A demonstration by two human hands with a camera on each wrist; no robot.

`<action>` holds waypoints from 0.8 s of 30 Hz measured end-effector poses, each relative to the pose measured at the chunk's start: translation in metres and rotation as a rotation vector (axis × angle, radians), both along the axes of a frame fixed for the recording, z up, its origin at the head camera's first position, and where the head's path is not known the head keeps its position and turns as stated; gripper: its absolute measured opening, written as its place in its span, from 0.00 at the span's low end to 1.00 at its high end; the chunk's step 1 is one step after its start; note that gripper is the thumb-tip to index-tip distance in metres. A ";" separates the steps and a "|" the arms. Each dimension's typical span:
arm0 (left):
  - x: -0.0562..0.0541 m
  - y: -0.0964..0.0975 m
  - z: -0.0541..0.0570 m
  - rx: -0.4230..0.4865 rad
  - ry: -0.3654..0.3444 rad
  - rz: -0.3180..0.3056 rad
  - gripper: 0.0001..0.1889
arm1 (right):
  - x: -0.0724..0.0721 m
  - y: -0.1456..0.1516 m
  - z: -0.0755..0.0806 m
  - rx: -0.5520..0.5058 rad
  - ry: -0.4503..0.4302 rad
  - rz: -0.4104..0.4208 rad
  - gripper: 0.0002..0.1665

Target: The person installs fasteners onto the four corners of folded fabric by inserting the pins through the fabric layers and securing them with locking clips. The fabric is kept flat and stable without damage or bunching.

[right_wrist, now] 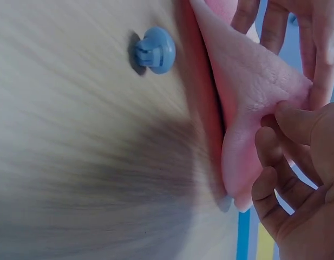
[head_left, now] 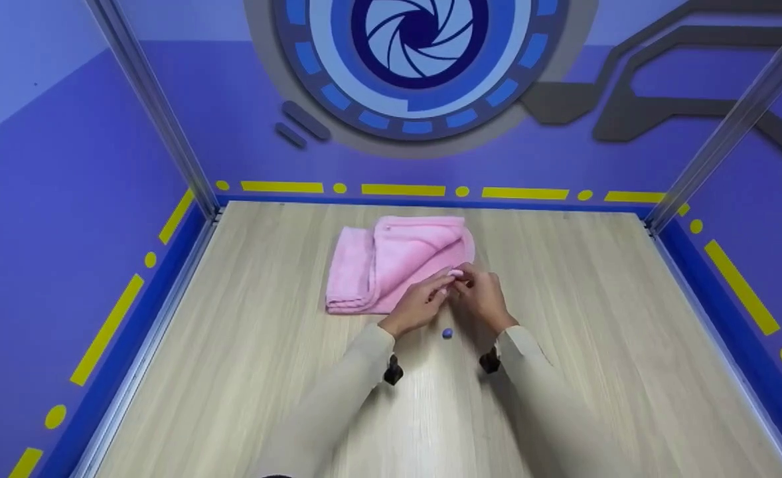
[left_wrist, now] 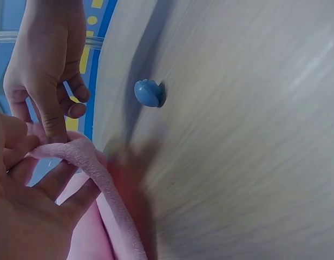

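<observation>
A pink towel (head_left: 404, 259), folded over in layers, lies toward the back of the table. At its near right corner my left hand (head_left: 421, 302) pinches the fabric edge, thumb on one side and fingers on the other. Close beside it, my right hand (head_left: 480, 295) grips the same lifted corner between thumb and forefinger, its other fingers loosely bent. On the wood just in front of the hands sits a small blue plastic piece (right_wrist: 158, 50) with a round domed head and a slotted, clip-like underside. It touches neither hand.
The pale wooden table (head_left: 245, 372) is bordered by blue-purple panels (head_left: 178, 119) at the back and both sides. Metal posts stand at the back corners. Under the towel's corner in the right wrist view, a small greyish rounded patch shows; I cannot tell what it is.
</observation>
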State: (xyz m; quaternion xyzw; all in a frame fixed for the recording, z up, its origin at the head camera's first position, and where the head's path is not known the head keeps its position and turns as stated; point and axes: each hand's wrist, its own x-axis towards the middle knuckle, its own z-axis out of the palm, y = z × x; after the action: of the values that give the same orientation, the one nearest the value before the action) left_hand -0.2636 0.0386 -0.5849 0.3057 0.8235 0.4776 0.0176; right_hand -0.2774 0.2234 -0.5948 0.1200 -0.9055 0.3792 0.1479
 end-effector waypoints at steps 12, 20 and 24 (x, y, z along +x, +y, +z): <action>0.001 -0.011 -0.004 0.106 -0.017 0.079 0.08 | 0.003 0.003 -0.002 0.007 -0.025 -0.010 0.09; 0.011 -0.008 -0.006 -0.108 -0.117 -0.112 0.08 | 0.005 0.003 0.000 0.037 0.014 -0.006 0.07; 0.016 -0.004 -0.007 -0.209 -0.101 -0.177 0.12 | 0.006 0.004 -0.001 0.024 0.009 -0.003 0.06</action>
State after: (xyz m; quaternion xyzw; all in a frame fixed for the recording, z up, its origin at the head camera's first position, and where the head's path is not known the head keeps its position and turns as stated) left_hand -0.2479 0.0342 -0.5924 0.3493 0.8365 0.4007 0.1328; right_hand -0.2715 0.2273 -0.5957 0.1220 -0.9094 0.3677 0.1513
